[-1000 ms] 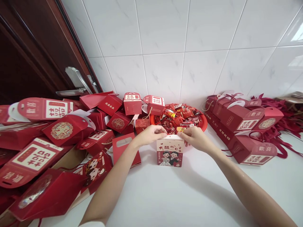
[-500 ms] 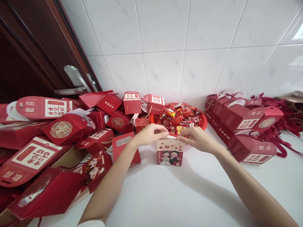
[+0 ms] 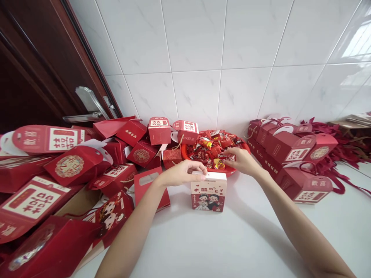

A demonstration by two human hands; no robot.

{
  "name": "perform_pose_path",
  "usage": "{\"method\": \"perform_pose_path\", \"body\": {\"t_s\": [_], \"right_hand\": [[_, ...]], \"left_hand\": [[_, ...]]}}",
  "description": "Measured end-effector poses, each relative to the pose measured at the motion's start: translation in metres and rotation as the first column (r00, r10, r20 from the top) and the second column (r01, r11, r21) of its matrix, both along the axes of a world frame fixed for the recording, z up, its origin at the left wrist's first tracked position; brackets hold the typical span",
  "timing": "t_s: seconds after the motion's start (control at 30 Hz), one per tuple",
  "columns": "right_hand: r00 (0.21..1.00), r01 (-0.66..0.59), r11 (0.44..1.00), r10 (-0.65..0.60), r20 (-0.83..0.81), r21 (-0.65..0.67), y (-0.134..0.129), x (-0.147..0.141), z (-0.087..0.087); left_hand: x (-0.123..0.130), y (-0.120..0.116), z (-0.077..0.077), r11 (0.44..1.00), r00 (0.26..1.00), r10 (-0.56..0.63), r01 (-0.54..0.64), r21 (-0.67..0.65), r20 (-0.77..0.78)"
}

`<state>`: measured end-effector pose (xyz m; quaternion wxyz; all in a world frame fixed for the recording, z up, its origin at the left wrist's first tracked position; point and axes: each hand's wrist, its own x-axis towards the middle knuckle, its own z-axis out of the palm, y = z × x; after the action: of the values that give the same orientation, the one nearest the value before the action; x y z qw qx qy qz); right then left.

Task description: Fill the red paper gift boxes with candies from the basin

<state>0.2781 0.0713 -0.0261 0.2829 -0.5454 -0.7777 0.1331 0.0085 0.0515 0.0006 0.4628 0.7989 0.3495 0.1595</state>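
Observation:
A small cream-and-red gift box point(image 3: 207, 196) with a cartoon bride and groom stands upright on the white table in front of me. My left hand point(image 3: 185, 172) grips its top left edge, thumb at the front and fingers curled over the top. Behind the box is a round red basin point(image 3: 246, 148) heaped with wrapped candies point(image 3: 216, 146). My right hand point(image 3: 243, 160) is at the basin's right front side, fingers bent and slightly apart, with their tips over the candies. No candy shows in its fingers.
Many red gift boxes point(image 3: 37, 197) are piled on the left. More red boxes point(image 3: 292, 144) stand in a group on the right, beside dark red ribbons point(image 3: 327, 154). A tiled wall point(image 3: 197, 96) rises behind, with a door handle point(image 3: 87, 114) at left.
My right hand has left the box's top and moved right and back to the candy basin. My left hand stays at the box's top. The camera view has shifted slightly.

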Motion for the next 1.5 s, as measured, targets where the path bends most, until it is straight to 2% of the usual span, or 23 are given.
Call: {"method": "perform_pose_path", "body": {"t_s": [0.1, 0.2, 0.27, 0.33, 0.37, 0.43, 0.53, 0.63, 0.73, 0.8, 0.87, 0.93, 1.07, 1.13, 1.3, 1.4, 1.5], "right_hand": [[0.992, -0.017, 0.999, 0.022, 0.122, -0.043, 0.020, -0.002, -0.011], [0.982, -0.029, 0.997, 0.042, 0.183, -0.076, 0.032, -0.007, -0.014], [0.986, -0.053, 0.992, 0.070, 0.153, -0.116, 0.039, -0.009, -0.014], [0.998, -0.049, 0.993, 0.051, 0.022, -0.105, 0.046, -0.008, -0.013], [0.997, -0.008, 0.998, 0.003, -0.076, -0.065, 0.051, -0.007, -0.014], [0.952, 0.151, 0.988, -0.139, -0.273, 0.023, 0.060, -0.005, -0.014], [0.855, 0.367, 0.930, -0.325, -0.403, 0.029, 0.071, -0.004, -0.014], [0.806, 0.418, 0.908, -0.373, -0.460, -0.005, 0.074, -0.004, -0.013], [0.753, 0.407, 0.913, -0.324, -0.573, 0.020, 0.072, -0.004, -0.014], [0.724, 0.395, 0.917, -0.278, -0.631, 0.050, 0.071, -0.003, -0.015], [0.711, 0.386, 0.918, -0.232, -0.663, 0.092, 0.072, -0.003, -0.017], [0.707, 0.386, 0.912, -0.199, -0.678, 0.135, 0.074, -0.002, -0.018], [0.690, 0.394, 0.904, -0.174, -0.702, 0.163, 0.076, -0.001, -0.019], [0.683, 0.380, 0.912, -0.166, -0.711, 0.153, 0.076, -0.001, -0.020], [0.674, 0.363, 0.920, -0.150, -0.723, 0.148, 0.077, -0.002, -0.021], [0.690, 0.334, 0.933, -0.142, -0.710, 0.137, 0.077, -0.002, -0.022], [0.702, 0.320, 0.938, -0.139, -0.699, 0.134, 0.077, -0.003, -0.023]], "left_hand": [[0.001, -0.002, 0.001, 0.996, 0.997, -0.063, 0.066, -0.062, 0.052], [0.001, -0.004, 0.003, 0.992, 0.991, -0.078, 0.088, -0.093, 0.106], [0.001, -0.004, 0.005, 0.997, 0.991, -0.036, 0.044, -0.061, 0.131], [-0.001, -0.002, 0.005, 0.999, 0.986, 0.034, -0.033, -0.010, 0.166], [-0.001, 0.000, 0.004, 0.998, 0.980, 0.067, -0.070, 0.008, 0.188], [-0.002, 0.007, 0.001, 0.992, 0.968, 0.115, -0.124, 0.027, 0.223], [0.004, 0.025, -0.004, 0.982, 0.963, 0.160, -0.178, 0.065, 0.214], [0.021, 0.049, -0.009, 0.978, 0.985, 0.147, -0.158, 0.139, 0.088], [0.048, 0.071, -0.013, 0.978, 0.987, 0.026, 0.008, 0.210, -0.159], [0.066, 0.079, -0.017, 0.946, 0.951, -0.022, 0.119, 0.302, -0.308], [0.081, 0.082, -0.021, 0.902, 0.921, 0.000, 0.168, 0.398, -0.390], [0.091, 0.081, -0.024, 0.890, 0.902, 0.023, 0.177, 0.419, -0.431], [0.100, 0.077, -0.028, 0.934, 0.877, 0.009, 0.164, 0.318, -0.480], [0.103, 0.076, -0.029, 0.933, 0.861, 0.060, 0.132, 0.335, -0.506], [0.116, 0.072, -0.028, 0.886, 0.740, 0.209, 0.134, 0.444, -0.640], [0.122, 0.069, -0.024, 0.895, 0.656, 0.257, 0.116, 0.431, -0.709], [0.123, 0.069, -0.023, 0.911, 0.636, 0.259, 0.088, 0.402, -0.727]]}}
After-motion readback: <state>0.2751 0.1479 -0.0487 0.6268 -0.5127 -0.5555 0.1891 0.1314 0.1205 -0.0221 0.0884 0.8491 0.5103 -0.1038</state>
